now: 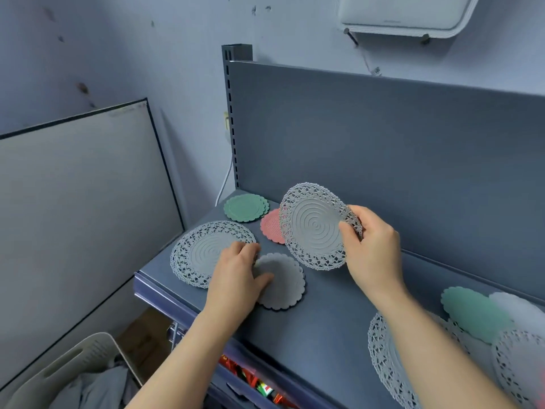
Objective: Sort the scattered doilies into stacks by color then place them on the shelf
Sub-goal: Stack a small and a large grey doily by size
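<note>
Your forearms are reaching in from the bottom edge, and beside the right one an unsorted heap is lying on the shelf [339, 320]: a green doily [472, 314] is overlapping pale lace doilies [386, 358], colours mixed.

Your right hand [371, 246] is pinching a grey lace doily [312, 228] by its right rim, thumb in front and fingers behind. You are holding it tilted in the air above the shelf, so it is hiding part of the pink doily [271, 227] behind it.

Your left hand [236, 273] is resting on the small grey scalloped doily [283, 281], with the thumb lying across its top and the fingers bent at its far edge, beside the grey lace stack [200, 252]. Whether it is gripping or only steadying, I cannot tell. You are probably keeping that pile from sliding while the other hand is working.

The lifted piece is matching the lace stack at the left in colour and pattern, so that is looking like its home. At the back corner a second green piece [246, 207] is sitting apart, which suggests the piles are being kept separate by colour.
</note>
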